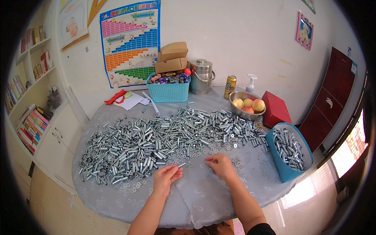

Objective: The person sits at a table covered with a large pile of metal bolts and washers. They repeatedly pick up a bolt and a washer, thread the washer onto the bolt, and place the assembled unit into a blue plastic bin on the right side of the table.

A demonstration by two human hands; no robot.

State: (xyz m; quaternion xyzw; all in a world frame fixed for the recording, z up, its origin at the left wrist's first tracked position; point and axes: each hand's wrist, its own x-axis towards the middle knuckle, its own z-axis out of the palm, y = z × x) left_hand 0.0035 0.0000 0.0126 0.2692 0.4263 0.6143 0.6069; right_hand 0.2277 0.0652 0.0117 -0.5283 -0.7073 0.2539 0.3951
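Pinching a partly covered bolt (184, 164), left fingers (170, 169), hold unclear in right fingers (213, 157)

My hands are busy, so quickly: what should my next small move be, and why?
Perhaps bring your right hand across to the metal fastener in your left hand: its tip sticks out toward the right, uncovered, and the right hand is near loose washers. Whether it holds one is too small to tell.

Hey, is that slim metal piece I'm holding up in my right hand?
No, the left hand holds the slim metal piece at its fingertips, apart from the right hand.
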